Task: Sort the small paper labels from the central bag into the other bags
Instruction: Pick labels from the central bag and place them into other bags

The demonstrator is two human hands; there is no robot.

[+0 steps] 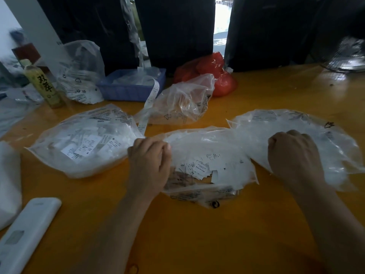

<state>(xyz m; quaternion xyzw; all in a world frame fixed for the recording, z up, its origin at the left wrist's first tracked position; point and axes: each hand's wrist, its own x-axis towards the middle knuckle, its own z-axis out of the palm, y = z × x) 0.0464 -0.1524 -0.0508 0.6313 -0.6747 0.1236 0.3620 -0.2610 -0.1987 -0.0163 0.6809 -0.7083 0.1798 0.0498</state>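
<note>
The central clear bag (213,143) lies open on the orange table, with a heap of small white paper labels (199,169) inside. My left hand (149,163) is at its left edge, fingers curled, pinching the plastic there. A fuller left bag (85,139) of labels lies beside that hand. My right hand (294,155) rests as a fist on the right bag (276,119), fingers curled into its plastic. Whatever is inside the fist is hidden.
Behind lie a crumpled clear bag (183,99), a blue basket (130,89) with a label strip (150,99) hanging out, red bags (213,76), a green bottle (43,84) and another clear bag (81,72). A white remote (25,232) lies front left.
</note>
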